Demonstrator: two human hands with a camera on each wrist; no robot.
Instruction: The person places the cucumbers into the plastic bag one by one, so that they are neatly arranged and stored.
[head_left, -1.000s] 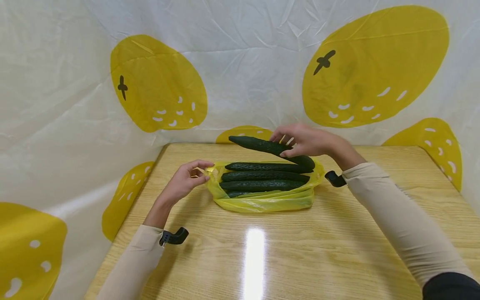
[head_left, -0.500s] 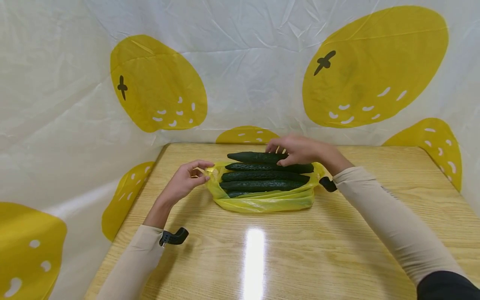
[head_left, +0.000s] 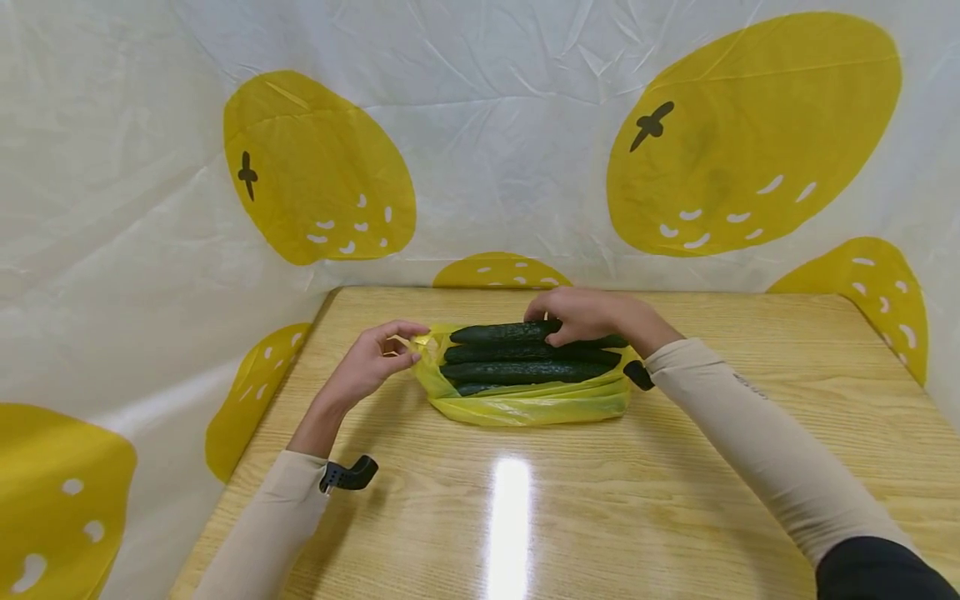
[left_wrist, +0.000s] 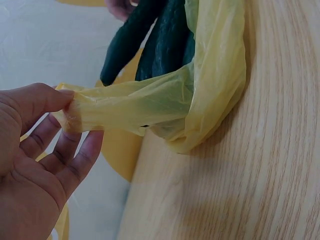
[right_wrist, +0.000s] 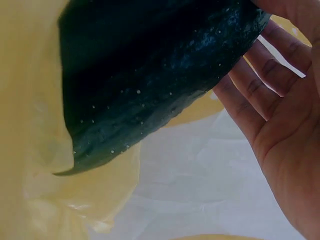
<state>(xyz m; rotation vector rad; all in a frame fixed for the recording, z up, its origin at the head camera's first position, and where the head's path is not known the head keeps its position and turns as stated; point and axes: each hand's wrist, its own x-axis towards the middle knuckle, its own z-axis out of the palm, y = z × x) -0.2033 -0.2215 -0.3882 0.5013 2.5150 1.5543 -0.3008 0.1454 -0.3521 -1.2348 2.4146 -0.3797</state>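
Note:
A yellow plastic bag lies on its side on the table, with several dark green cucumbers side by side in its upward opening. At its left end my left hand pinches the bag's handle between thumb and fingers, pulling it taut in the left wrist view. My right hand grips the rearmost cucumber from above, thumb on the near side and fingers behind. In the right wrist view this cucumber has its end inside the yellow plastic, and the fingers lie along its surface.
The wood-grain table carries a bright light reflection in front of the bag. A white sheet printed with large yellow fruit shapes hangs behind and to the left. Black camera mounts sit on both wrists.
My right hand has lowered the cucumber from above the bag's back edge down into the bag, next to the others. My left hand has stayed at the bag's left handle.

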